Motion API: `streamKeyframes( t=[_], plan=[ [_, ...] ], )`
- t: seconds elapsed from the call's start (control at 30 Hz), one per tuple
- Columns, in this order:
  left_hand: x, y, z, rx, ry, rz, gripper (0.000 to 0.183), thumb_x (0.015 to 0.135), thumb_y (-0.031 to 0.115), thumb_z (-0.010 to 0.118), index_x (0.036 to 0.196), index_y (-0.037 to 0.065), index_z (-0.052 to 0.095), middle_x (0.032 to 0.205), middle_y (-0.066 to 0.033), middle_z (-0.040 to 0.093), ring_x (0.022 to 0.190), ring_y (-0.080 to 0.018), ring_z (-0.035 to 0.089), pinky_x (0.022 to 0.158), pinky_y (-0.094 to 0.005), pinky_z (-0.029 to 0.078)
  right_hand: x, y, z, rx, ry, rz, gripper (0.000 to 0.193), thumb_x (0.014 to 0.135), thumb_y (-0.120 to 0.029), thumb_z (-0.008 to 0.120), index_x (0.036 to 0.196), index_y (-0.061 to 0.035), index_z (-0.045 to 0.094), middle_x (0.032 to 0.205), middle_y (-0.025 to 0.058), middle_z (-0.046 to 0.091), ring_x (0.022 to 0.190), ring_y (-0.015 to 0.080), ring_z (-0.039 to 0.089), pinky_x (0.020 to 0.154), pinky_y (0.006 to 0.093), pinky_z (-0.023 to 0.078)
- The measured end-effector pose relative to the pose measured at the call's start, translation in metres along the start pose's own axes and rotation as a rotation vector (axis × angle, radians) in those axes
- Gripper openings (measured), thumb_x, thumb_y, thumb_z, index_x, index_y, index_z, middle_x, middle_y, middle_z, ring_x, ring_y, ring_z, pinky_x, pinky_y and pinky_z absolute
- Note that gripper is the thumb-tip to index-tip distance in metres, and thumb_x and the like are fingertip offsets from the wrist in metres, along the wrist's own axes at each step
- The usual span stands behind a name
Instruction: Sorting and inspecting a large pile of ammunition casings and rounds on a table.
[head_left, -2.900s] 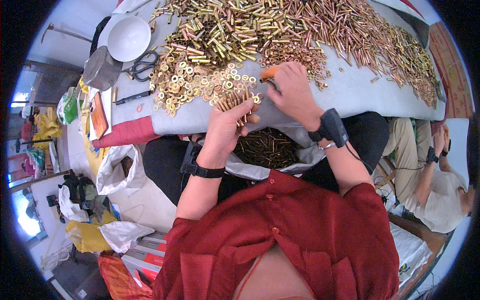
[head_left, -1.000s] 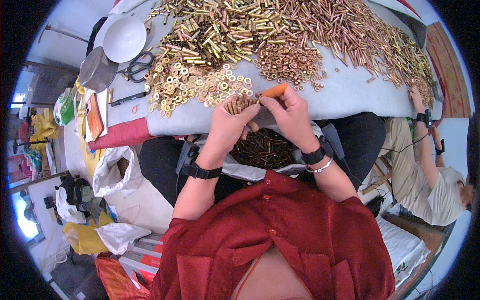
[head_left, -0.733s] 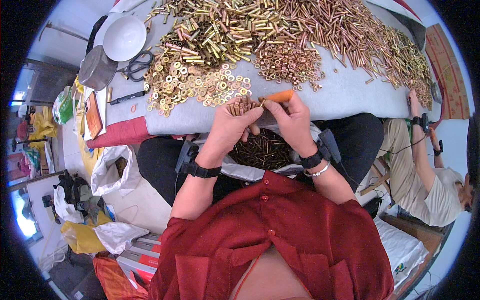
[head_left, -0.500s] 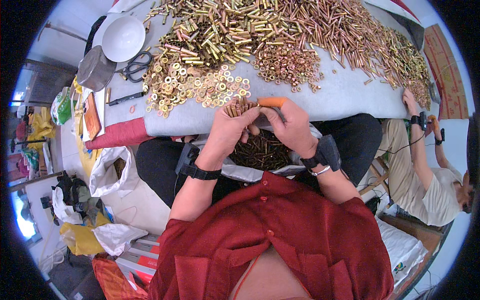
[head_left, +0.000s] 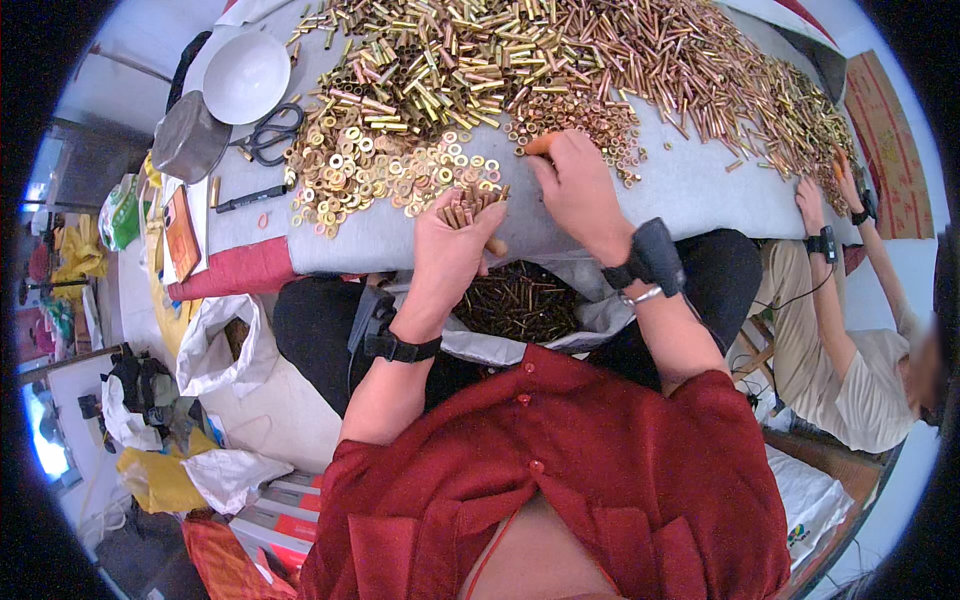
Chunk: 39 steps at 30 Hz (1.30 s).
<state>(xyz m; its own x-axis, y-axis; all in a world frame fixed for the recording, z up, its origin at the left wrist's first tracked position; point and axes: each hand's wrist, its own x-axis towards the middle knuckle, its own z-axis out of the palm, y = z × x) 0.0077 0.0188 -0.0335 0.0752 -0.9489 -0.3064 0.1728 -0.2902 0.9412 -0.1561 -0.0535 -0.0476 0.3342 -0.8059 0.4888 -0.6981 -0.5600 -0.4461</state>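
Note:
My left hand (head_left: 447, 232) is closed around a bundle of slim copper-coloured metal rods (head_left: 468, 207), their ends standing up over the front of the table. To its right, my right hand (head_left: 582, 190) reaches to the near left edge of a heap of small copper-coloured nuts (head_left: 585, 118). An orange cover (head_left: 541, 144) is on its index finger, which touches the heap. The fingers are bent toward a pinch; what lies between them is hidden. Flat golden washers (head_left: 385, 165) are spread beyond my left hand. Below my hands, an open white sack (head_left: 600, 283) holds dark screws (head_left: 515, 303).
A large mound of metal tubes (head_left: 450, 60) covers the far table. On the left are a white bowl (head_left: 246, 75), a grey metal pot (head_left: 191, 135), scissors (head_left: 274, 134), a black marker (head_left: 252, 198) and a phone (head_left: 182, 236). Another person (head_left: 850, 370) works at the right.
My right hand has left my left hand and moved forward to the nuts. My left hand has shifted slightly left, still holding the rods. The other person's hand has reached onto the table.

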Motion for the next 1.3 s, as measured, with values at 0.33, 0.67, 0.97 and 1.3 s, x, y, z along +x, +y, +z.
streamKeyframes(
  t=[0.33,0.67,0.97,1.3],
  plan=[
    [0.000,-0.003,0.011,0.070,-0.123,0.005,0.017,0.082,0.012,0.067,0.093,0.002,0.057,0.064,-0.0009,0.058,0.042,-0.0048,0.050,0.035,-0.0181,0.036,-0.039,-0.031,-0.021,0.664,-0.069,0.394,0.013,0.085,-0.008,0.064,0.096,-0.0024,0.061,0.086,-0.0001,0.062,0.077,0.0045,0.054,0.068,0.0214,0.046],
    [-0.003,-0.012,0.017,0.172,-0.156,0.229,0.013,0.082,0.007,0.066,0.090,0.001,0.058,0.069,-0.0017,0.060,0.049,-0.0049,0.051,0.042,-0.0201,0.040,-0.037,-0.016,-0.041,0.467,-0.149,0.138,0.017,0.082,-0.008,0.063,0.098,-0.0041,0.066,0.085,0.0115,0.062,0.076,0.0238,0.060,0.068,0.0305,0.048],
    [-0.006,-0.007,0.026,0.143,-0.169,0.089,0.010,0.083,0.006,0.065,0.088,0.003,0.057,0.069,0.0011,0.058,0.053,-0.0045,0.051,0.046,-0.0207,0.041,-0.035,-0.013,-0.048,0.335,-0.201,0.152,0.013,0.081,-0.013,0.065,0.088,-0.0028,0.065,0.081,0.0125,0.060,0.073,0.0242,0.058,0.065,0.0314,0.045],
    [0.003,-0.017,0.024,0.115,-0.142,0.102,0.011,0.083,0.005,0.065,0.089,0.002,0.056,0.068,0.0012,0.057,0.053,-0.0042,0.052,0.045,-0.0205,0.041,-0.038,-0.021,-0.044,0.499,-0.066,0.204,0.016,0.079,-0.006,0.064,0.095,-0.0039,0.066,0.083,0.0132,0.061,0.077,0.0277,0.060,0.069,0.0335,0.048]
  ],
)
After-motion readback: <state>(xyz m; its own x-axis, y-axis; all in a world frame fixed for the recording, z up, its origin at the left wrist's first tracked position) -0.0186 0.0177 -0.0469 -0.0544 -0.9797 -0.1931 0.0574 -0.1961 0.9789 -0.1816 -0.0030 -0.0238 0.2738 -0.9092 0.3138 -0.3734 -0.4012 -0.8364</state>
